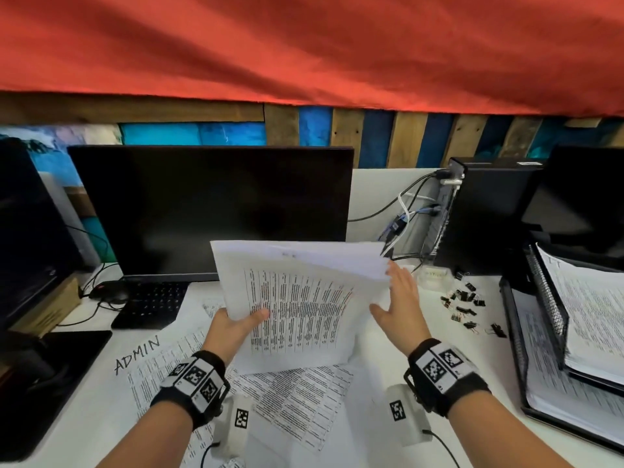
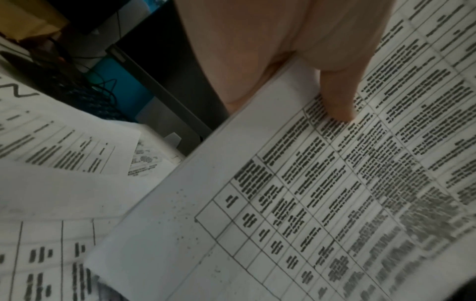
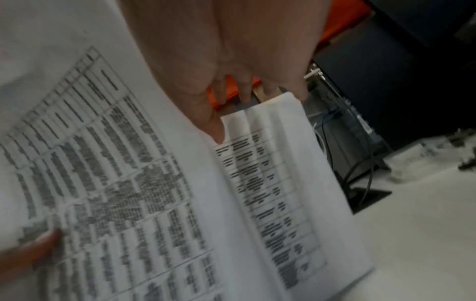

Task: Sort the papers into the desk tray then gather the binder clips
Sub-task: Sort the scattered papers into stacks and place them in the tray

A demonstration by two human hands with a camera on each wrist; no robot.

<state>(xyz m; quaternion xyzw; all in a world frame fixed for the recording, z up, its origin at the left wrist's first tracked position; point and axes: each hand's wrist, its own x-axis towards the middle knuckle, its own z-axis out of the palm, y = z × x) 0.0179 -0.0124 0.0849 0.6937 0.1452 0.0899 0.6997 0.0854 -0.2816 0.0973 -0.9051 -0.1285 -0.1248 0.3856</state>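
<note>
Above the middle of the desk (image 1: pixel 398 359), in front of the dark monitor (image 1: pixel 209 211), I have a thin sheaf of printed pages (image 1: pixel 297 298) lifted and tilted toward me. My left hand (image 1: pixel 233 327) pinches its lower left edge, thumb on the printed face and fingers behind, while my right hand (image 1: pixel 400 310) lies with straight, spread fingers along the right edge, steadying rather than grasping; the right wrist view shows a sheet folding forward there. I judge these pages to be light and floppy: held by one edge they sag and fan apart, and the sheets could slide over one another, so I would take them with both hands on opposite edges, thumbs on top, and square them before moving. More loose papers (image 1: pixel 297 403) lie scattered flat on the desk below my wrists, one marked ADMIN. The black mesh desk tray (image 1: pixel 513 332) stands at the right, stacked in tiers, and the two levels I can see already hold printed sheets. Between it and my right hand, the binder clips (image 1: pixel 464 304) lie strewn on the desk, small and black, well apart from the sheaf; beside them sits a small clear box (image 1: pixel 435 276), whose contents I cannot make out.
</note>
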